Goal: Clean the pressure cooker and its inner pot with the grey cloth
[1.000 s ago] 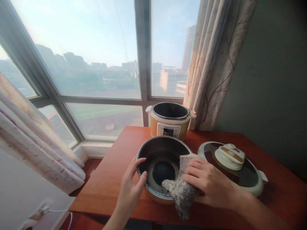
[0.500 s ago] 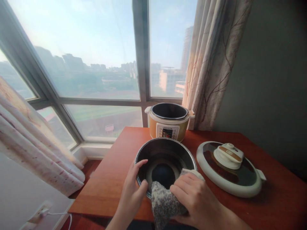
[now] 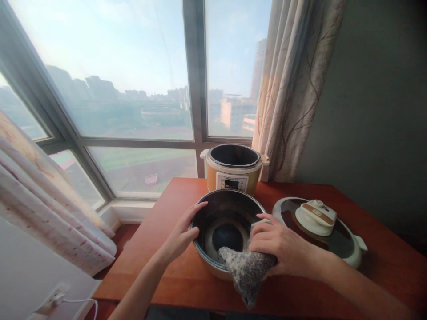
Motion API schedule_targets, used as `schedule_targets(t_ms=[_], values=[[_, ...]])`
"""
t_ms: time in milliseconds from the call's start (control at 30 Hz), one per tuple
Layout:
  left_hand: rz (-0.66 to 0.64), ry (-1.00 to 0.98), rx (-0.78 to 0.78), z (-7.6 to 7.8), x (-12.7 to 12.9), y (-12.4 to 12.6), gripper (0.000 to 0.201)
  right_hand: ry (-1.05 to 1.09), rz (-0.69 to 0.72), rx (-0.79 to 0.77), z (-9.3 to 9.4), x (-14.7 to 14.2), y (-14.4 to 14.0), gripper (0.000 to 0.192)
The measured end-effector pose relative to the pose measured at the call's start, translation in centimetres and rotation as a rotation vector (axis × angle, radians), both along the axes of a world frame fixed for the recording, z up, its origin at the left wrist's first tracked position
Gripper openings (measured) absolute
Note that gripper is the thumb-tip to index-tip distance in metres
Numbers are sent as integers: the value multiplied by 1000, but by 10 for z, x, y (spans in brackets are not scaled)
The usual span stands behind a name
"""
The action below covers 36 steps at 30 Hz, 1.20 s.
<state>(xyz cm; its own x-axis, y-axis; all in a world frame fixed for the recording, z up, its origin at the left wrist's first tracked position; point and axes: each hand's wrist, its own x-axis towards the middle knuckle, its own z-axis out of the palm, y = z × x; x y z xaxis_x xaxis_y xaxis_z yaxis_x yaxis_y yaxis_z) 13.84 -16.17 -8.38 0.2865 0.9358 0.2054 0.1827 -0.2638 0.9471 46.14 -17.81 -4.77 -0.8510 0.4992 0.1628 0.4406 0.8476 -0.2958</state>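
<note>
A dark-lined inner pot (image 3: 230,205) is in front of me at the near part of the table, its mouth facing up and toward me. My left hand (image 3: 183,230) grips its left rim, fingers over the edge and thumb lower down. On the right side, my right hand (image 3: 280,243) is closed around a grey, fuzzy cloth (image 3: 248,270) and presses it at the pot's right rim. One corner of the cloth lies over the near rim, and the rest hangs down outside. Whether the pot's base rests fully on the table is hidden.
A yellow-and-white electric cooker body (image 3: 216,178) stands open just behind the pot. To the right lies its round lid (image 3: 283,206) with a white knob, partly behind my right forearm. The reddish wooden table (image 3: 140,258) borders a window; curtains (image 3: 293,89) hang at both sides.
My left hand has moved up along the left rim. My right hand has shifted right and up with the cloth, and the pot has turned or moved slightly.
</note>
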Motion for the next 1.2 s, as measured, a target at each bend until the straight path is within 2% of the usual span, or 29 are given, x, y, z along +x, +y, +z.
schedule_targets(t_ms=[167, 267, 333, 433, 500, 567, 600, 667, 733, 800, 867, 933, 1000, 1067, 1200], values=[[-126, 29, -32, 11, -8, 12, 73, 13, -70, -89, 7, 22, 22, 38], [-131, 67, -40, 15, -9, 13, 73, 35, -130, -103, 7, 30, 25, 38], [-121, 92, -33, 13, -10, 13, 75, 82, -181, -94, 3, 34, 20, 45], [-84, 140, 22, 8, -13, 13, 73, 231, -351, -49, -18, 37, 3, 67], [-22, 221, 87, 7, -16, 14, 69, 394, -524, -42, -43, 37, -11, 76], [49, 344, 168, 13, -16, 13, 68, 610, -728, -125, -71, 33, -25, 83], [79, 402, 216, 18, -13, 11, 67, 754, -845, -205, -85, 29, -33, 86], [96, 481, 315, 31, -4, 7, 63, 1040, -986, -528, -107, 17, -48, 86], [42, 482, 394, 46, 12, -2, 58, 1290, -1008, -952, -119, 2, -63, 71], [-77, 450, 433, 60, 32, -13, 56, 1467, -949, -1294, -124, -13, -76, 53], [-227, 463, 434, 70, 52, -25, 60, 1565, -870, -1507, -120, -25, -86, 41], [-370, 489, 433, 77, 70, -34, 68, 1622, -829, -1580, -110, -32, -92, 36], [-482, 521, 433, 78, 83, -38, 82, 1682, -849, -1522, -96, -34, -96, 33], [-540, 570, 410, 73, 94, -39, 97, 1703, -911, -1435, -78, -33, -96, 34], [-490, 627, 296, 58, 108, -34, 109, 1687, -1000, -1323, -35, -33, -87, 47]])
